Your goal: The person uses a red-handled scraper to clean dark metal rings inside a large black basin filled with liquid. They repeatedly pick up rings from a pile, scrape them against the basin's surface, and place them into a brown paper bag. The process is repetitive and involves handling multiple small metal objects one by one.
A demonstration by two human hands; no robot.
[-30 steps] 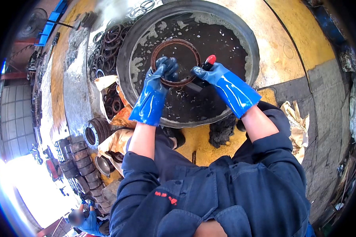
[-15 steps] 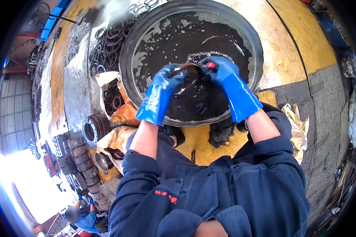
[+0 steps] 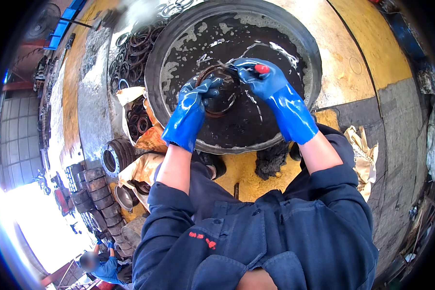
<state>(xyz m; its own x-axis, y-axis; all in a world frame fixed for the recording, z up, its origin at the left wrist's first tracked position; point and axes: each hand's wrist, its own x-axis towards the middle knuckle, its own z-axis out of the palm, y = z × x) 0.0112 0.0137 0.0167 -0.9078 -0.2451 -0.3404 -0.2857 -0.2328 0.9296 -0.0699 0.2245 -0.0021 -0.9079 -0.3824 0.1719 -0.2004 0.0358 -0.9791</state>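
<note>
A large round dark tub (image 3: pixel 315 60) filled with black, foamy liquid lies in front of me. Over it my left hand (image 3: pixel 191 101), in a blue rubber glove, grips the left side of a thin brownish ring (image 3: pixel 216 115), fingers closed around its edge. My right hand (image 3: pixel 270 84), gloved the same way, is closed on a small tool with a red end (image 3: pixel 262 68). Its fingertips meet the ring's upper right edge. The tool's working end is hidden by the glove, so its kind cannot be told.
Left of the tub lies a heap of dark rings (image 3: pixel 133 55). An open sack (image 3: pixel 152 137) holds more rings beside stacked metal rings (image 3: pixel 118 157). A crumpled paper sack (image 3: pixel 365 157) sits at right. Far lower left, another person (image 3: pixel 106 270) works near stacked cylinders (image 3: pixel 101 195).
The ring has tilted and now shows its round opening. My left hand has shifted slightly left and down; my right hand has turned at the ring's edge, showing more of the red end.
</note>
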